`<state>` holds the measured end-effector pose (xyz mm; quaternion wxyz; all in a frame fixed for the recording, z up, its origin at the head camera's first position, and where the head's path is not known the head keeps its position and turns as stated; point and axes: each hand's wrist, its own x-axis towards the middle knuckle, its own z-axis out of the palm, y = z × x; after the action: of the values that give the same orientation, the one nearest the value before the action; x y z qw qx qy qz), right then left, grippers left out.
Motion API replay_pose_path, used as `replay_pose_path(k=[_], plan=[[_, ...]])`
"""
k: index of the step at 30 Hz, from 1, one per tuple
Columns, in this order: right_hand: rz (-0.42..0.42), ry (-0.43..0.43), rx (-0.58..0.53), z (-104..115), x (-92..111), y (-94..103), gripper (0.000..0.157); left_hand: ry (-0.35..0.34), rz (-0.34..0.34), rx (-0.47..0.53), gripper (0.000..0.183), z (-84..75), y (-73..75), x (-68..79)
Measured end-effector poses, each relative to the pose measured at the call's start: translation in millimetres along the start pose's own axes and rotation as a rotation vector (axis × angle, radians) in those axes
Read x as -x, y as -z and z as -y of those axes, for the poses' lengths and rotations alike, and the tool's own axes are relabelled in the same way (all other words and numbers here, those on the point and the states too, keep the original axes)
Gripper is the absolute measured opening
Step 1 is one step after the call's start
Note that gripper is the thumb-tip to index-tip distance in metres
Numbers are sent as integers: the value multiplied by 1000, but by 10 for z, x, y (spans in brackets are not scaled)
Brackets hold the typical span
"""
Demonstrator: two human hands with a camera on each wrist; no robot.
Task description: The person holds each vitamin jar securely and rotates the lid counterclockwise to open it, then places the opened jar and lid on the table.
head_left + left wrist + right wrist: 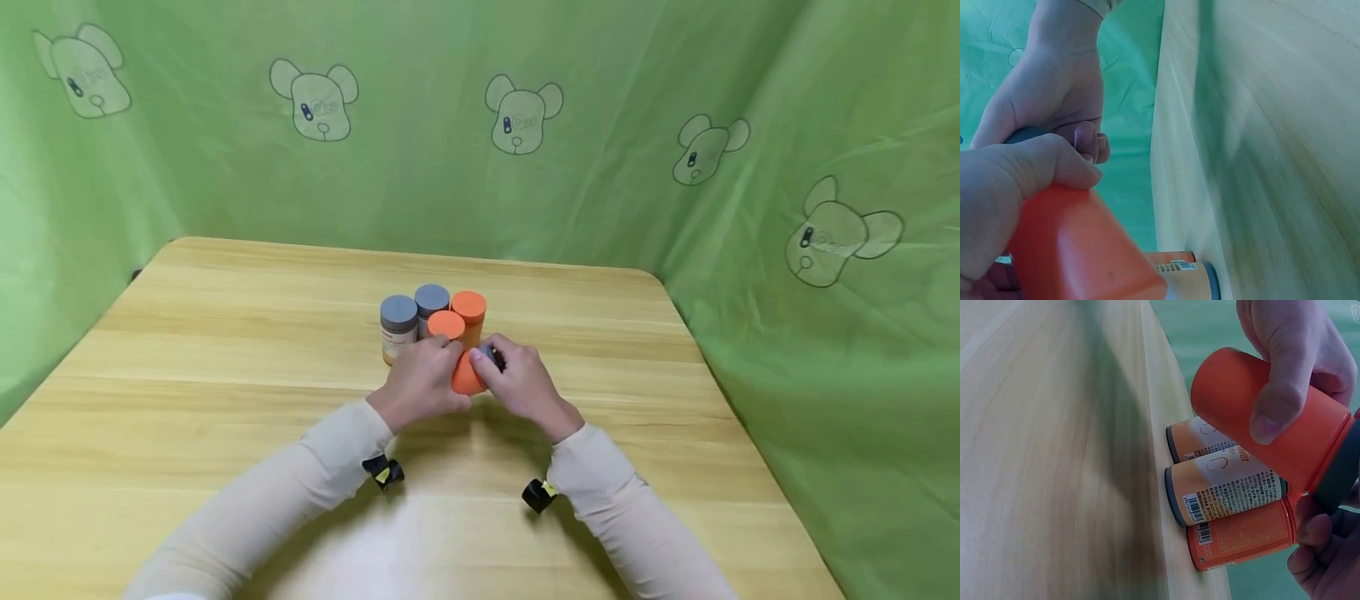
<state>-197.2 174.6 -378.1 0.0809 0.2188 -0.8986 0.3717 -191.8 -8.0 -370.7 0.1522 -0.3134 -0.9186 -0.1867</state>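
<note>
My left hand (423, 379) grips an orange plastic bottle (1235, 394) around its body, its thumb laid along the side. The bottle is tilted above the table, its dark grey cap (1340, 469) toward my right hand (522, 385). That hand holds the cap, with fingers curled around it. Just beyond the hands, several bottles stand upright in a tight group: a grey-capped bottle (399, 325) at the left, another grey-capped bottle (432, 298) behind it, an orange-capped bottle (446, 323) in front, and a second orange-capped bottle (469, 308) at the right. My left hand partly hides the group.
The bottles stand on a light wooden table (225, 350). Green curtain (420, 192) with bear-head prints hangs behind the table and along its sides. A small black wrist camera (384, 472) is strapped at the left cuff, and another camera (538, 496) at the right cuff.
</note>
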Motion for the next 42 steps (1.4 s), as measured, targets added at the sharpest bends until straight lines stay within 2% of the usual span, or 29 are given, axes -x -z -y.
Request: replay_pose_path(k=[9, 17, 23, 42], plan=[[-17, 91, -28, -15, 34, 32, 20, -46, -7, 26, 40, -56, 0, 24], [-22, 117, -35, -34, 33, 37, 19, -113, -33, 63, 41, -14, -15, 9], [-27, 118, -41, -27, 34, 23, 19, -138, -49, 74, 41, 9, -13, 7], [-42, 133, -46, -43, 26, 9, 19, -125, -11, 86, 38, 15, -1, -6]])
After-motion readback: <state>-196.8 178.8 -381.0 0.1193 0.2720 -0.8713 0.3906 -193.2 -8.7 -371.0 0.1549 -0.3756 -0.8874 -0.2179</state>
